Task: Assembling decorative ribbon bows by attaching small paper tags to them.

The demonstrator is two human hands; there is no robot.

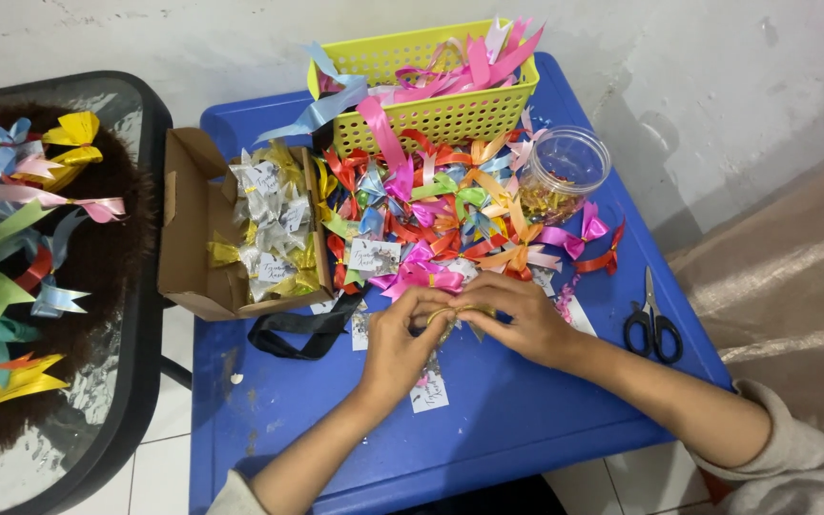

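Left hand: we see the left hand (pixel 401 345) at the near middle of the blue bench (pixel 526 410), grip closed, fingertips pinching a small gold ribbon piece (pixel 452 313).
Right hand: the right hand (pixel 519 315) meets it from the right, grip also closed on the same gold ribbon piece; the two hands touch at the fingertips.
Gold ribbon piece: held between both hands just above the bench top, mostly hidden by fingers, so we cannot tell its full shape.
Ribbon pile: a heap of coloured ribbon bows (pixel 431 215) lies just far of the hands, red, orange, pink, green, blue.
Basket: a yellow plastic basket (pixel 450 114) at the far edge, holding pink and pale blue ribbon strips that spill over its rim.
Jar: a clear round jar (pixel 565 172), right of the pile, open top, gold bits inside.
Box: a brown cardboard box (pixel 188 229) at the left edge of the bench, flap open, filled with gold and silver wrapped packets (pixel 274 224).
Scissors: black-handled scissors (pixel 652 319) lie right of the right hand, apart from it.
Paper tag: a small white paper tag (pixel 429 393) lies on the bench near the left wrist.
Black strap: a black strap (pixel 302 329) lies left of the left hand.
Side table: a dark glass-topped side table (pixel 126 381) at far left carries more ribbon bows on a brown furry mat.
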